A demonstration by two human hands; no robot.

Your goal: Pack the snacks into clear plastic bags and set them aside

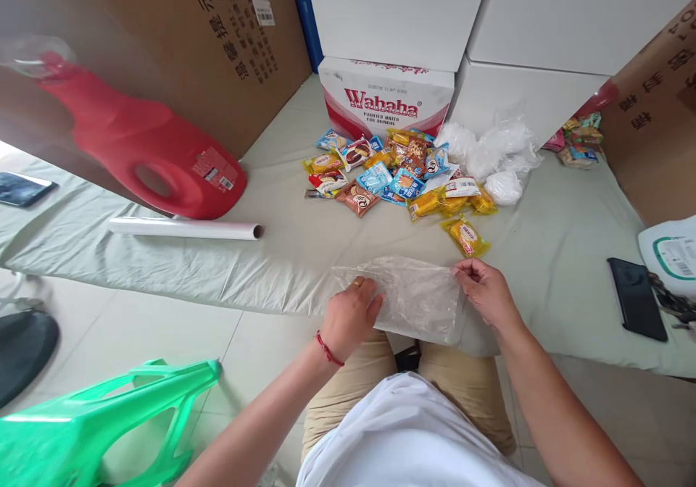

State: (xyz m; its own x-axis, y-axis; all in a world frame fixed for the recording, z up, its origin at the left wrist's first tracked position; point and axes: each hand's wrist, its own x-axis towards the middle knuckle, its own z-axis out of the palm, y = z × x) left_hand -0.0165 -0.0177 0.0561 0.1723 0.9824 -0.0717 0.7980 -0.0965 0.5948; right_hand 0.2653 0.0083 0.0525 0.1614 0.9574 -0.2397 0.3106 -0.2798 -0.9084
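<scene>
A clear plastic bag lies flat at the front edge of the cloth-covered surface, part of it hanging over. My left hand, with a ring and a red cord bracelet, has its fingers curled down over the bag's left side. At the upper right corner, my right hand pinches the film between thumb and fingers. Just beyond the bag lies a yellow wrapped snack. Behind it spreads a pile of small packaged snacks, beside several crumpled clear plastic bags.
A Wahaha carton stands behind the snacks. To the left are a red jug and a white roll; a black phone and keys lie right. A green stool stands on the floor.
</scene>
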